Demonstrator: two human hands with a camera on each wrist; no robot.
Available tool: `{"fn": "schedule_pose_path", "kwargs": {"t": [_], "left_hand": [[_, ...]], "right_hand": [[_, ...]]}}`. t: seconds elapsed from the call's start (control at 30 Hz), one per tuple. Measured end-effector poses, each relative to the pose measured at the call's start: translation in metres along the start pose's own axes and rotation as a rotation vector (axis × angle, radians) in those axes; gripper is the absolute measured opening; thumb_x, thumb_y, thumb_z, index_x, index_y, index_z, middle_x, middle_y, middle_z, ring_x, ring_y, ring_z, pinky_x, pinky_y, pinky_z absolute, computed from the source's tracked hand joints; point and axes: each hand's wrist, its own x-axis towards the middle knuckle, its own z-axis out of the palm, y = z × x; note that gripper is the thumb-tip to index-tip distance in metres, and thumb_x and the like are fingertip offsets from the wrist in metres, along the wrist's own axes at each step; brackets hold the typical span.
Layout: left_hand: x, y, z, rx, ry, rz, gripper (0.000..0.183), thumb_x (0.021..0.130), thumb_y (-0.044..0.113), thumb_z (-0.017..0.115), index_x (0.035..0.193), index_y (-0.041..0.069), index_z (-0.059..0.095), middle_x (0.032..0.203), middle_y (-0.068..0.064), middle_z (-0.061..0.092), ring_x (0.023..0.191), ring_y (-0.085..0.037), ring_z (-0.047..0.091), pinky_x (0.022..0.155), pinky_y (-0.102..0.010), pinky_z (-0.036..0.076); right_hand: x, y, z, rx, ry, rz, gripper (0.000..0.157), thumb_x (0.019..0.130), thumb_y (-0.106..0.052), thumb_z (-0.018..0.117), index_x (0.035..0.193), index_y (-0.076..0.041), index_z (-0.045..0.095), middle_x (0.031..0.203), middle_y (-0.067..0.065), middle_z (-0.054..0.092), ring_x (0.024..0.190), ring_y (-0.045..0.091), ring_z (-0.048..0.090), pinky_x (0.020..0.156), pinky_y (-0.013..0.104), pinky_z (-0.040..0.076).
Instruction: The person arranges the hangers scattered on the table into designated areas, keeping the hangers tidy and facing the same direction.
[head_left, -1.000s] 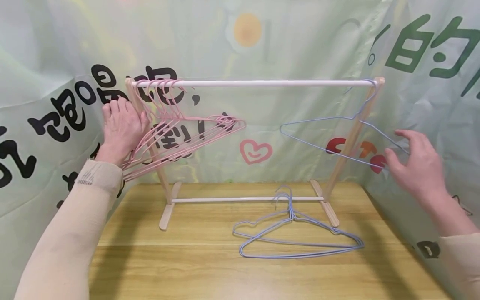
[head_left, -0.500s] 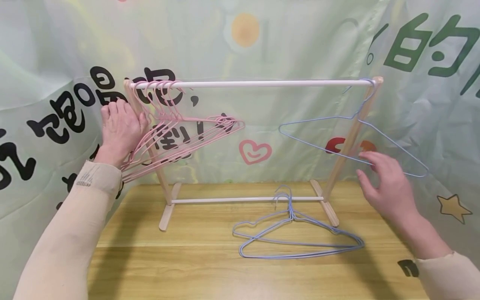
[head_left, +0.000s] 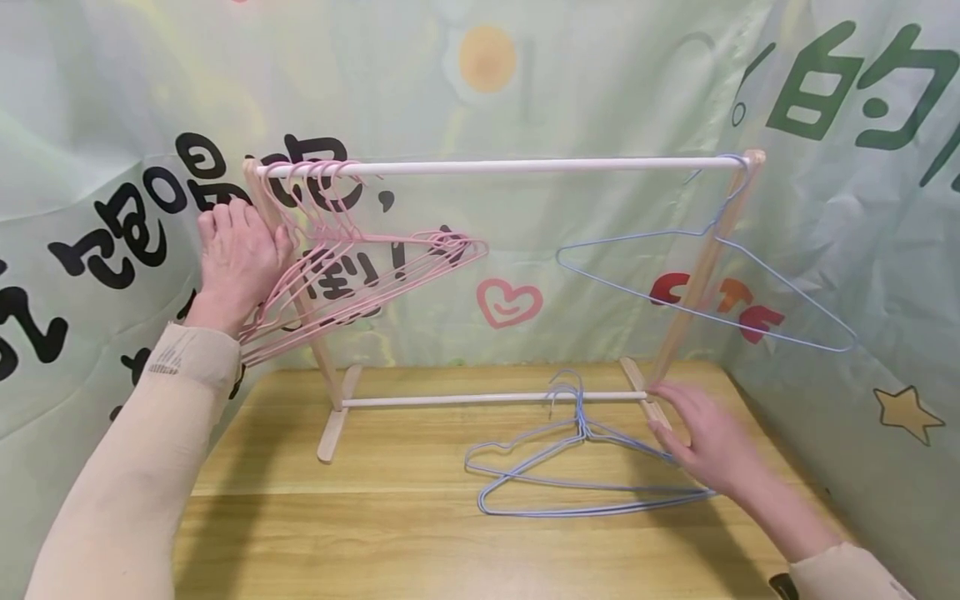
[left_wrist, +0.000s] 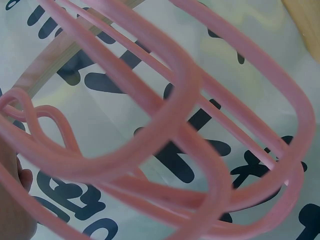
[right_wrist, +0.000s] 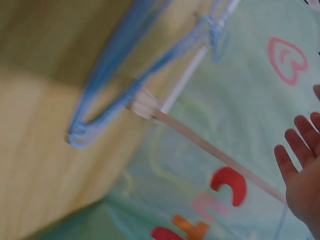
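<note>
Your left hand (head_left: pixel 238 258) grips the post (head_left: pixel 323 358), apparently to steady the rack (head_left: pixel 487 167), while your right hand (head_left: pixel 708 440), fingers relaxed and holding nothing, hovers near blue hangers (head_left: pixel 581 427) stacked on the table (head_left: pixel 420 554), seemingly for easy reach.

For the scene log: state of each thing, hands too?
Rack: upright
Pink hangers: hung, bunched at rack's left end
Single blue hanger: hung at rack's right end
Blue hanger pile: lying on table
Left hand: seemingly gripping rack
Right hand: fingers relaxed, holding nothing
</note>
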Motion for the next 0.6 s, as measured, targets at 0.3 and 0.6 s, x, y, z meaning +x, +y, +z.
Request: {"fn": "schedule_pose_path", "kwargs": {"t": [0.3, 0.6], "left_hand": [[0.000, -0.001, 0.000, 0.004, -0.011, -0.005, 0.052, 0.107, 0.035, 0.031, 0.099, -0.015, 0.043, 0.098, -0.028, 0.035, 0.098, -0.051, 0.032, 0.097, -0.061, 0.020], [-0.001, 0.001, -0.002, -0.018, -0.013, -0.010, 0.050, 0.107, 0.034, 0.032, 0.100, -0.014, 0.043, 0.098, -0.028, 0.035, 0.098, -0.050, 0.032, 0.097, -0.061, 0.019]], "right_hand": [[-0.034, 0.000, 0.024, 0.085, -0.336, 0.128, 0.082, 0.081, -0.041, 0.088, 0.145, -0.002, 0.053, 0.142, 0.021, 0.059, 0.126, 0.045, 0.058, 0.099, 0.066, 0.047], [-0.051, 0.013, 0.034, 0.180, -0.472, 0.274, 0.106, 0.071, -0.059, 0.089, 0.149, 0.000, 0.048, 0.146, 0.027, 0.054, 0.131, 0.051, 0.052, 0.105, 0.071, 0.040]]}}
